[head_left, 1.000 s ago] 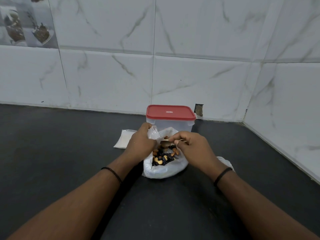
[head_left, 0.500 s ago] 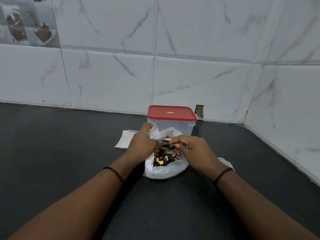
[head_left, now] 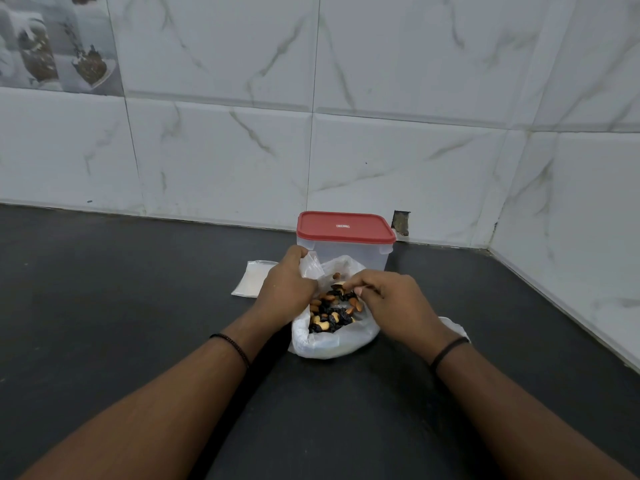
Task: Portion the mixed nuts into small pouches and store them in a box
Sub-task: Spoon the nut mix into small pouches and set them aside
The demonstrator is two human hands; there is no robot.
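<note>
Your left hand (head_left: 287, 289) has its grip clamped on a small clear pouch (head_left: 311, 268). Your right hand (head_left: 394, 303) pinches a spoon (head_left: 341, 285) over the mixed nuts (head_left: 332, 311) in the white bag (head_left: 332, 344) on the tabletop (head_left: 138, 323).

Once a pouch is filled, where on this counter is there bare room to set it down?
Bare dark counter spreads left of the flat pouches, and right of the box toward the corner wall. It is crowded at the nut bag, where the left hand and right hand work.
</note>
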